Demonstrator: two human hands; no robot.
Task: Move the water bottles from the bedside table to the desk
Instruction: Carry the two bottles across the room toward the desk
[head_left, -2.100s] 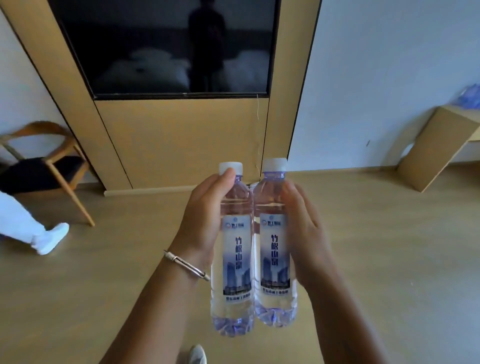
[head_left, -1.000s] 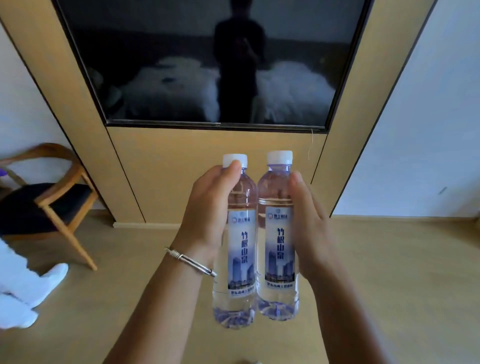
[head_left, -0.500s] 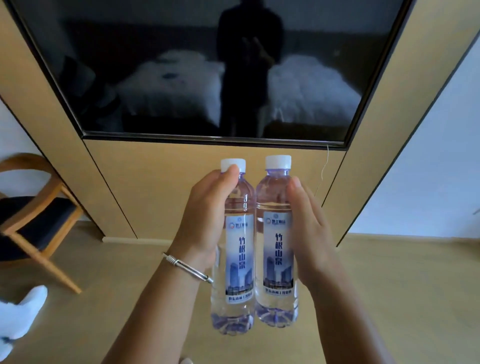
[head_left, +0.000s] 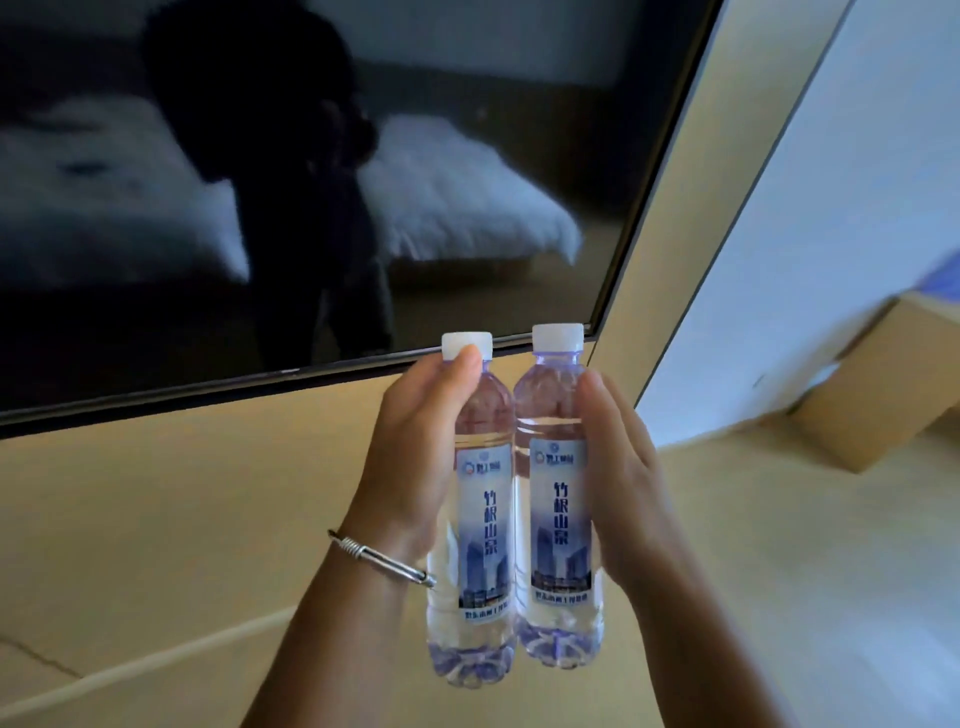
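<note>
Now two upright water bottles (head_left: 511, 499) (side by side, touching), left hand (head_left: 415, 462) and right hand (head_left: 621, 483) each gripping one.

Two bottles (head_left: 519, 519) side by side, touching, between hands; screen (head_left: 311, 182) behind.

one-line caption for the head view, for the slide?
Left hand and right hand carry two capped water bottles upright, side by side, before a wall-mounted dark screen.

I see soft daylight, brightest on the white wall (head_left: 810, 218) at the right. The dark screen (head_left: 311, 182) at the upper left mirrors a dim room. Right-edge shapes smear with motion blur, and straight lines tilt and bow toward the frame edges.
</note>
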